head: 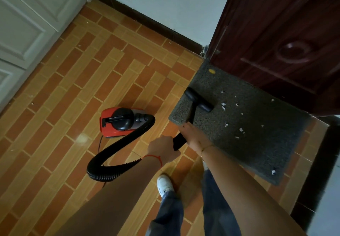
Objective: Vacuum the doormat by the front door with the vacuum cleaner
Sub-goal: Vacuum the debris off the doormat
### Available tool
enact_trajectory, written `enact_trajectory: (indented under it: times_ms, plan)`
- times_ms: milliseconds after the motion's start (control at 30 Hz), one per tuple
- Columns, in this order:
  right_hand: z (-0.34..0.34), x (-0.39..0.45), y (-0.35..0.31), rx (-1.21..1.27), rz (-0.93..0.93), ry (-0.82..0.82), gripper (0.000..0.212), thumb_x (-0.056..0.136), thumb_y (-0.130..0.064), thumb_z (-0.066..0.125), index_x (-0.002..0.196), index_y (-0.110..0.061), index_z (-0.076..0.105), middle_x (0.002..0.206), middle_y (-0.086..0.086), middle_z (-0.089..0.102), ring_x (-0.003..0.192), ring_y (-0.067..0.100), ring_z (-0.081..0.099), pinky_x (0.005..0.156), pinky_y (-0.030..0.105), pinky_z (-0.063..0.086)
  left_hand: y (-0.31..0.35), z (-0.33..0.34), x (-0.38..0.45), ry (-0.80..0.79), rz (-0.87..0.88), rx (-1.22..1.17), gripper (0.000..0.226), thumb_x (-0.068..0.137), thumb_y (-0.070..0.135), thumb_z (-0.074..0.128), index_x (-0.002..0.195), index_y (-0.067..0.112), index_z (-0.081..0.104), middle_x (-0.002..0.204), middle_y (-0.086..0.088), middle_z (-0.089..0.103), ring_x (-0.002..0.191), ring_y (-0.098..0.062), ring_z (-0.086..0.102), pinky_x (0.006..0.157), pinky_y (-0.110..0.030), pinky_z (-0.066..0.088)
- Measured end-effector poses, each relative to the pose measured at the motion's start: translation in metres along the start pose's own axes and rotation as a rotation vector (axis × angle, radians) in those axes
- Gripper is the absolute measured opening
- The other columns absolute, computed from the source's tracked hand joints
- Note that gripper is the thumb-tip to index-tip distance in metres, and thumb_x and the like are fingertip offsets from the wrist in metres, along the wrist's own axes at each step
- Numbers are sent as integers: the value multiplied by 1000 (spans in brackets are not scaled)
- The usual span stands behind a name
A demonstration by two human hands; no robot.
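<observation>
A dark grey doormat (244,125) lies in front of a dark red door (279,39), strewn with several white paper scraps (223,105) and one yellow bit (212,71). The black vacuum nozzle (198,99) rests on the mat's left part. Its black wand (190,115) runs back to my hands. My right hand (193,134) grips the wand lower down; my left hand (163,147) grips its upper end where the ribbed black hose (117,149) joins. The red and black vacuum cleaner body (119,121) stands on the tiled floor to the left of the mat.
Orange-brown tiled floor (73,88) stretches left to a white panelled door (24,24). A pale wall with a dark skirting (147,20) runs behind. My white shoe (164,184) and jeans are below the hands. The hose loops on the floor near my left foot.
</observation>
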State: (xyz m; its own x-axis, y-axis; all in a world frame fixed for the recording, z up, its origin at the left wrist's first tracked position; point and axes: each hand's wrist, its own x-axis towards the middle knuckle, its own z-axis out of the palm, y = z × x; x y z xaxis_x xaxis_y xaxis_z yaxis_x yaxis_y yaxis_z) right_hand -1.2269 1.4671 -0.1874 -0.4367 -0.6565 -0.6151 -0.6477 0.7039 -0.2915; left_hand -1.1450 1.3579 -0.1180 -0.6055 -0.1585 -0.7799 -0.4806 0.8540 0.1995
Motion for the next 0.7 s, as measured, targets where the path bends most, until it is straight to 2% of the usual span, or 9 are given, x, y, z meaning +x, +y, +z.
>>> enact_trajectory:
  times_ms: [167,433,533,700]
  plan:
    - [-24,10,56,-37,-29,35,22,90,-1,54,110,-10,53,122,10,53,114,27,53,85,37,50,47,-15,30,14,-10,-38,19,85,34,58,86,15,60,67,1,56,51,-15,51,44,-25,41]
    - [-80,16,151,-87,-83,-7,17,89,-2,57,105,-8,54,121,10,53,115,28,54,88,39,50,139,-40,77,6,-47,-195,15,86,24,53,74,14,56,59,0,48,45,-15,43,38,-23,32]
    - [-96,18,182,-91,-109,-24,16,88,0,56,101,-8,55,118,10,54,115,28,54,89,42,51,168,-49,90,-11,-53,-261,13,85,24,54,80,14,59,63,-1,54,50,-17,51,42,-25,39]
    - [-117,20,222,-82,-108,-32,16,88,1,56,101,-9,56,119,7,54,120,27,51,89,44,53,206,-69,107,-46,-54,-270,12,88,22,52,84,12,58,64,-1,55,49,-16,51,40,-23,38]
